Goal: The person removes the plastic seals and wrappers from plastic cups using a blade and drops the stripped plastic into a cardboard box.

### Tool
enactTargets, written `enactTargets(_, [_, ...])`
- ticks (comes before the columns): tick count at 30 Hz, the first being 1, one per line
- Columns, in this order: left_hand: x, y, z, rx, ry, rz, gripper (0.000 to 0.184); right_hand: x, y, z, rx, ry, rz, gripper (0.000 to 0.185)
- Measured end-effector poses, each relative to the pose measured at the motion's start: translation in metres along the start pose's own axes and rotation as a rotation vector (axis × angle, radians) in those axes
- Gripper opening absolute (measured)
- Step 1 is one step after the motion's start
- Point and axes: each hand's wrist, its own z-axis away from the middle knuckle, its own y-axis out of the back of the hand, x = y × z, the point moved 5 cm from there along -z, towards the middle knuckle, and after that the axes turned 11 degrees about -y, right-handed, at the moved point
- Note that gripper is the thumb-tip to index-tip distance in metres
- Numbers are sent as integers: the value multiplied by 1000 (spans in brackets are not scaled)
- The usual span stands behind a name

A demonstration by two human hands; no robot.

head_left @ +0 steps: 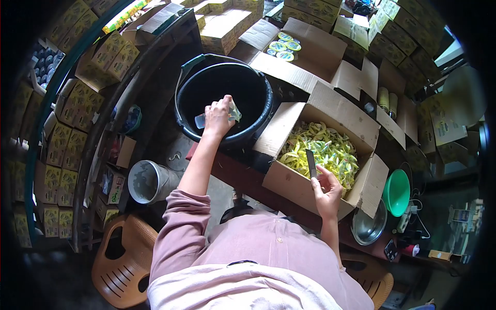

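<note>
My left hand [219, 119] is closed on a clear plastic piece [200, 121], parts of which stick out on both sides of the fingers; its exact kind is hard to make out. That hand is over the mouth of a large black bucket [267, 95], whose inside is dark. In my right hand [329, 192] is a knife [311, 163], its dark blade pointing up and away from me. The knife is above the near side of an open cardboard box [343, 116] holding a heap of yellow-green strips [320, 150].
Behind stands another open carton [318, 44] with several round lidded cups [281, 46]. A grey-white bucket [147, 181] is on the floor at left, near a brown plastic chair [124, 258]. At right are a metal bowl [369, 225] and a green basin [397, 194]. Stacked yellow boxes line the shelves.
</note>
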Motion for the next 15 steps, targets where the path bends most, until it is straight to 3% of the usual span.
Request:
enactTargets(9, [2,-6,-1,-116,-39,-169,57,16,27,14,71,47,-54,31])
enactTargets(15, [5,-11,-7,-179,-207,-370,56,27,46,21,103,7,-70,31])
